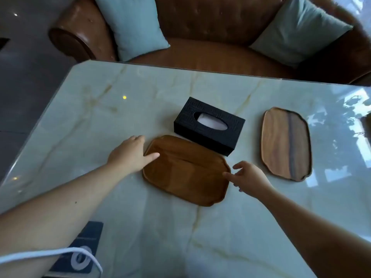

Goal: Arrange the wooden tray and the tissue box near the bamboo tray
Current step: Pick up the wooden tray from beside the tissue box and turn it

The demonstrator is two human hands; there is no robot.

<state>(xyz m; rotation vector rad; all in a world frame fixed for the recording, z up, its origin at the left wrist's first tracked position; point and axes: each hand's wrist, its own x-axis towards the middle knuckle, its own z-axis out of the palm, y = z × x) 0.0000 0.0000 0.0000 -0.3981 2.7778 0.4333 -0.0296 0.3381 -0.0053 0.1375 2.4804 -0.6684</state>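
A plain brown wooden tray point(186, 173) lies flat on the marble table point(100, 121), in the middle. A black tissue box point(208, 127) with a white tissue in its oval slot stands right behind it, touching its far edge. A second tray point(286, 143), streaked light and dark wood, lies apart to the right. My left hand point(128, 155) is at the brown tray's left end, thumb laid over the rim, fingers outside the far-left corner. My right hand point(249, 175) hovers at the tray's right end, fingers spread, a fingertip touching the rim.
A brown leather sofa point(210, 55) with two pale blue cushions point(132, 27) stands beyond the table's far edge. A dark card point(84, 245) and a white cord point(50, 255) lie at the near left. Bright window reflections cover the table's right side.
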